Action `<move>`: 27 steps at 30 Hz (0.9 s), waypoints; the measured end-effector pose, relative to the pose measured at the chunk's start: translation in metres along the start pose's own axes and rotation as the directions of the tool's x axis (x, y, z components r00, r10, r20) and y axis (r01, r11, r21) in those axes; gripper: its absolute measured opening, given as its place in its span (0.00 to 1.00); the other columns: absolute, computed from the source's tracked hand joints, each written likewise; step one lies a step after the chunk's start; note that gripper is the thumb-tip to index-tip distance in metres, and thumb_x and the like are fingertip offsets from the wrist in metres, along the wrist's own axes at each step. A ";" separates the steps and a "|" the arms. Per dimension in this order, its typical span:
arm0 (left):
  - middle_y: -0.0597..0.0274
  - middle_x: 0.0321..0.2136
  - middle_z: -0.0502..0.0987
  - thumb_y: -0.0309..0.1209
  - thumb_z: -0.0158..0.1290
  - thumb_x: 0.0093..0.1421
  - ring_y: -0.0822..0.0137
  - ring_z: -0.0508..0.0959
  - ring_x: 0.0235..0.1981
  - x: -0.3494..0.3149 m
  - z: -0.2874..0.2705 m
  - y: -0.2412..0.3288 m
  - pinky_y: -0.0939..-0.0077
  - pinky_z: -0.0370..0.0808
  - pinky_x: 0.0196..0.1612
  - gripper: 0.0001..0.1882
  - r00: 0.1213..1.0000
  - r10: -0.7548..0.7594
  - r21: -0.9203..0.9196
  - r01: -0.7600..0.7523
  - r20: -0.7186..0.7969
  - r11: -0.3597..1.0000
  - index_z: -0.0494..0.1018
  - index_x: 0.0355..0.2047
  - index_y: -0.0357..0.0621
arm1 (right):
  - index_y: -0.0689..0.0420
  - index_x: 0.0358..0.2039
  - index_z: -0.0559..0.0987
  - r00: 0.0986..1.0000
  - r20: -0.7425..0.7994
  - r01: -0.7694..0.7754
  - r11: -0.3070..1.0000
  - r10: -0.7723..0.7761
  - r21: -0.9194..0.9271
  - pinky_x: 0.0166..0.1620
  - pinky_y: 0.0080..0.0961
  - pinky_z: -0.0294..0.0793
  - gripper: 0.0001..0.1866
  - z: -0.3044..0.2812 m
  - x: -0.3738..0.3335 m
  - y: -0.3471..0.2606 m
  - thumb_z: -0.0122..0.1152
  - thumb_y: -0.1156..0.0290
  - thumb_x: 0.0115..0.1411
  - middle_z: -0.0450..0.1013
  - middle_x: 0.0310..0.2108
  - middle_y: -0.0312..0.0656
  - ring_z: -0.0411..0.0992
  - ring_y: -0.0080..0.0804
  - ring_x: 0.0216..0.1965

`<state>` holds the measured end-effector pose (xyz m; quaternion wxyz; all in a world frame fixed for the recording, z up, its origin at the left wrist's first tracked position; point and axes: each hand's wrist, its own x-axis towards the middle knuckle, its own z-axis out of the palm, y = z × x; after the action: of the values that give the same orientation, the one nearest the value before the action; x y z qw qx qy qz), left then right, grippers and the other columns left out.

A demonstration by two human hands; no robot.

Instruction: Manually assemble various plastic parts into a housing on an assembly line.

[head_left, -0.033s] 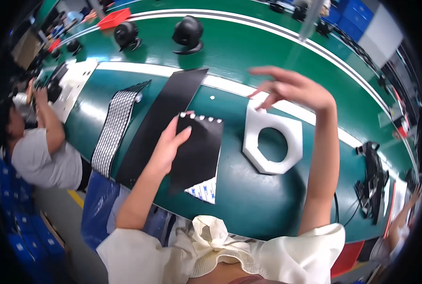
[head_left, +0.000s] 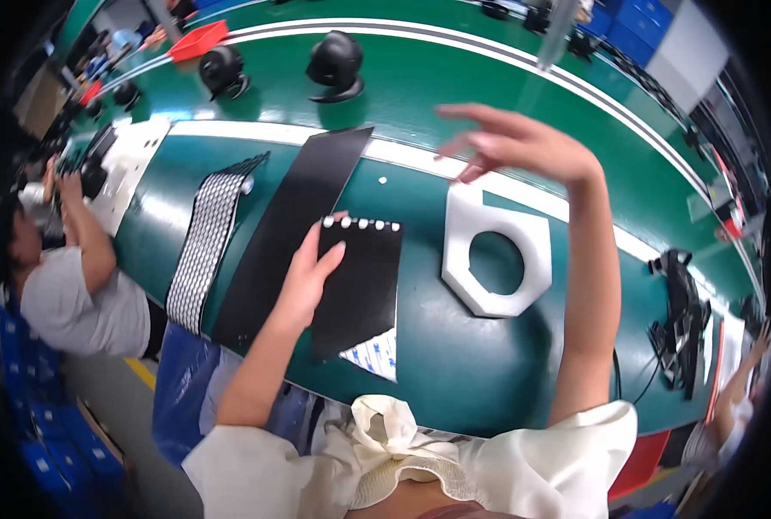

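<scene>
My left hand [head_left: 303, 275] is closed on a black sheet [head_left: 357, 281], thumb on top and fingers underneath. Small white round pads [head_left: 364, 222] sit in a row along its far edge, and its near corner shows a white, blue-printed backing [head_left: 375, 353]. My right hand [head_left: 515, 147] hovers above the far part of a white foam block [head_left: 528, 251] with a large round hole. Its fingers are apart and slightly blurred, and I can make out nothing in them. A longer black sheet [head_left: 273, 229] lies to the left, partly behind my left hand.
A strip dotted with pale round pads [head_left: 205, 242] lies farther left. One tiny white piece [head_left: 383, 181] rests on the green table [head_left: 454, 381]. Black rounded units [head_left: 335, 62] stand on the green conveyor beyond. Black parts with cables [head_left: 681, 320] lie right. A co-worker [head_left: 83, 285] is at left.
My right hand has shifted slightly left and away from the foam block. The left hand still grips the black sheet. The whole view has shifted a little.
</scene>
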<state>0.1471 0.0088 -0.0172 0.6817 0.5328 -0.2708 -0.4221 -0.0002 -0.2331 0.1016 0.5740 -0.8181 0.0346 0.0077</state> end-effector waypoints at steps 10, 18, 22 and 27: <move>0.48 0.24 0.72 0.27 0.47 0.53 0.50 0.74 0.25 -0.011 0.010 -0.003 0.67 0.69 0.23 0.21 0.932 0.356 0.791 -0.262 0.059 0.553 0.60 0.49 0.49 | 0.65 0.50 0.52 0.309 -0.879 -0.290 0.844 -0.363 -0.451 0.43 0.42 0.66 0.42 -0.025 0.239 0.052 0.65 0.61 0.39 0.42 0.53 0.61 0.54 0.53 0.50; 0.49 0.22 0.73 0.27 0.47 0.53 0.54 0.75 0.22 -0.010 -0.005 -0.005 0.71 0.70 0.22 0.21 0.939 0.329 0.799 -0.273 0.101 0.535 0.58 0.49 0.39 | 0.49 0.56 0.39 0.224 -0.874 -0.118 0.902 0.432 0.416 0.51 0.45 0.58 0.60 -0.009 0.298 0.083 0.71 0.61 0.27 0.42 0.53 0.58 0.50 0.60 0.51; 0.45 0.30 0.73 0.27 0.46 0.53 0.53 0.75 0.25 -0.005 -0.001 -0.006 0.72 0.71 0.25 0.27 0.899 0.422 0.753 -0.356 0.115 0.553 0.52 0.53 0.38 | 0.52 0.53 0.47 0.264 -0.887 -0.064 0.925 0.378 0.375 0.48 0.39 0.62 0.52 -0.038 0.269 0.099 0.67 0.60 0.28 0.49 0.49 0.56 0.56 0.52 0.49; 0.61 0.32 0.72 0.21 0.46 0.53 0.78 0.68 0.33 -0.011 -0.001 -0.002 0.87 0.64 0.38 0.27 0.964 0.249 0.627 -0.140 -0.090 0.767 0.51 0.54 0.34 | 0.59 0.42 0.65 0.716 -0.645 0.249 0.766 0.265 0.592 0.43 0.37 0.68 0.30 -0.045 0.180 0.074 0.60 0.59 0.39 0.68 0.36 0.46 0.67 0.37 0.39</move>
<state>0.1420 0.0190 -0.0188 0.5313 0.7280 -0.3888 -0.1912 0.1734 -0.3086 0.0383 0.7607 -0.5110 0.2525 -0.3106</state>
